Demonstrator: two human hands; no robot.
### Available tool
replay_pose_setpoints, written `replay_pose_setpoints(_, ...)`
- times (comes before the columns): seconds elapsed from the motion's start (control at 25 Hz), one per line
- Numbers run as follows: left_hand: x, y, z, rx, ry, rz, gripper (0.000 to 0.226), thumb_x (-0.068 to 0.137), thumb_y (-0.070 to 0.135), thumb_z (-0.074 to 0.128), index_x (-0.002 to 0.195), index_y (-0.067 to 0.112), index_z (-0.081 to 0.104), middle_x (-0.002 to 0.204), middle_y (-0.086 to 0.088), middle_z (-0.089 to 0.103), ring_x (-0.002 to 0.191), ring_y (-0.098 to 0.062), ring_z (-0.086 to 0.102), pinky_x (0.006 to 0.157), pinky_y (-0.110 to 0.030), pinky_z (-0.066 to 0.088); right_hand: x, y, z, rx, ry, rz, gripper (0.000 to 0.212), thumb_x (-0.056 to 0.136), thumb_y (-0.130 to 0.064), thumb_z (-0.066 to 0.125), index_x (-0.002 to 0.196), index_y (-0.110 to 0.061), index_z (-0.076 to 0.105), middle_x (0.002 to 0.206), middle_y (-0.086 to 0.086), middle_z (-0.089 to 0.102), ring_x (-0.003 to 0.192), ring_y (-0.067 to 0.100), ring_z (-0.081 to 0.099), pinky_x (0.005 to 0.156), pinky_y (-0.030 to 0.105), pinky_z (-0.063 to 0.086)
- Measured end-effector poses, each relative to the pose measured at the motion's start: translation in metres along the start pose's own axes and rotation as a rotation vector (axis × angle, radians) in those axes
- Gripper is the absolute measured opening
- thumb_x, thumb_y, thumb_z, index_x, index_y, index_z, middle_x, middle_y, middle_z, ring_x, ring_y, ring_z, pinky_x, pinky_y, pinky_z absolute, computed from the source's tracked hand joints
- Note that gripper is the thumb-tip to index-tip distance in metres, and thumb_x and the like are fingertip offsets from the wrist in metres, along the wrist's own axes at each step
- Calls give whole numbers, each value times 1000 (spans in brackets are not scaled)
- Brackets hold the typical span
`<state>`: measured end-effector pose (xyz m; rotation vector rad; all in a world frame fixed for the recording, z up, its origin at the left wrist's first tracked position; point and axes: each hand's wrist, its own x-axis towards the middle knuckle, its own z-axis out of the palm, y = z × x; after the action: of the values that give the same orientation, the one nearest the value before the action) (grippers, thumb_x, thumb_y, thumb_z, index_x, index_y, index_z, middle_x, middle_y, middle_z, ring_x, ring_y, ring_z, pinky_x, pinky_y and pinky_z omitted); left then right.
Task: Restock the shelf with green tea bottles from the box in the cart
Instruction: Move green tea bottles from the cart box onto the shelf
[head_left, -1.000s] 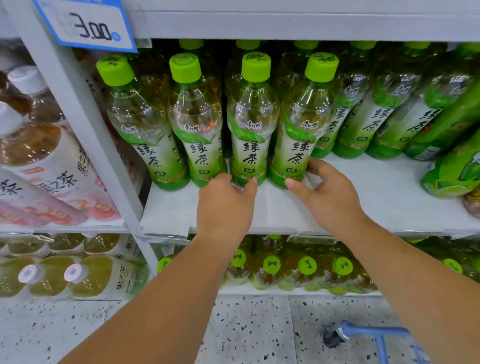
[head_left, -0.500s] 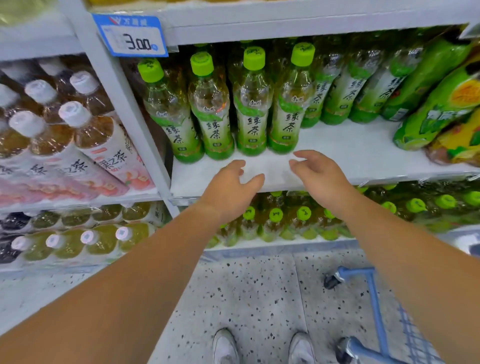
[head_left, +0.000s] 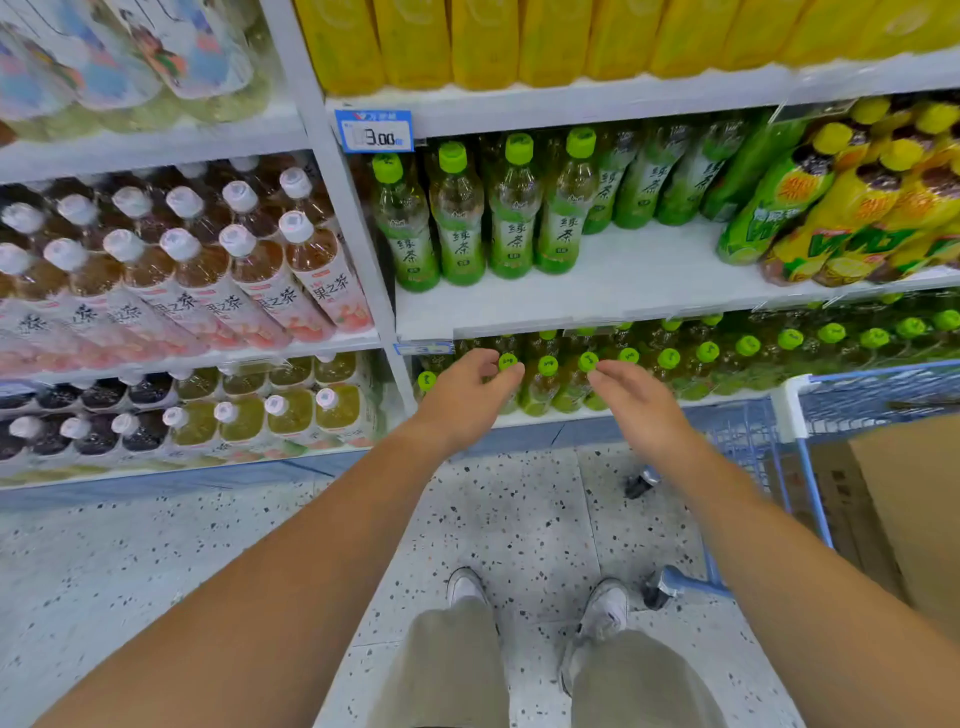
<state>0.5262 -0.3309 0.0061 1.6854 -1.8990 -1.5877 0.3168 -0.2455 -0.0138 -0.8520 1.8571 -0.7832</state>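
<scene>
The bare left forearm (head_left: 291, 551) and bare right forearm (head_left: 779, 551) are stretched forward from the near corners, drawing closer toward the far middle. The bare left hand (head_left: 467, 402) is held back upward, fingers loosely bent. The bare right hand (head_left: 636, 405) is held just right of it, apart, fingers relaxed. Nothing is gripped by either.

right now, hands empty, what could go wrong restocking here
The four front green tea bottles stand close together; a new bottle pushed in might topple them. The yellow-capped bottles lean over the bare shelf and could slide into the gap. The cart wheel sits near the right foot, a trip risk when turning to the box.
</scene>
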Motion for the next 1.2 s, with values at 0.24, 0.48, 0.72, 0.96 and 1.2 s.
replay_pose_setpoints(0.24,-61,19,3,-14,-66,76,72,88,65,52,146,23,49,145,5,54,127,-14,53,107,-41,44,-86,-14,-26,92,81,71,48,96,-55,54,138,-33,53,124,-17,52,112,10,52,78,24,42)
replay_pose_setpoints(0.48,-117,32,24,-121,-18,111,60,91,63,53,139,27,55,136,9,57,119,-12,54,91,-31,40,-162,-19,-66,97,89,40,49,100,-49,51,144,-27,48,134,-9,51,119,11,50,96,32,41)
replay_pose_setpoints(0.72,-155,87,94,-113,-2,179,51,97,55,53,139,26,55,134,9,57,121,-13,54,97,-34,42,-221,21,-151,116,135,21,44,101,-45,52,140,-26,51,128,-12,54,110,5,54,91,26,42)
replay_pose_setpoints(0.96,-186,160,211,-76,-89,270,54,97,55,53,141,23,54,134,8,56,116,-10,52,92,-29,39,-268,85,-246,102,296,-18,43,101,-35,56,136,-11,55,131,1,60,112,8,58,94,18,43)
replay_pose_setpoints(1.2,-215,211,329,-57,-227,260,56,96,59,53,142,28,51,134,12,54,112,-6,52,86,-24,40,-321,152,-343,159,338,63,42,98,-51,51,132,-26,56,122,-10,61,112,7,58,94,29,44)
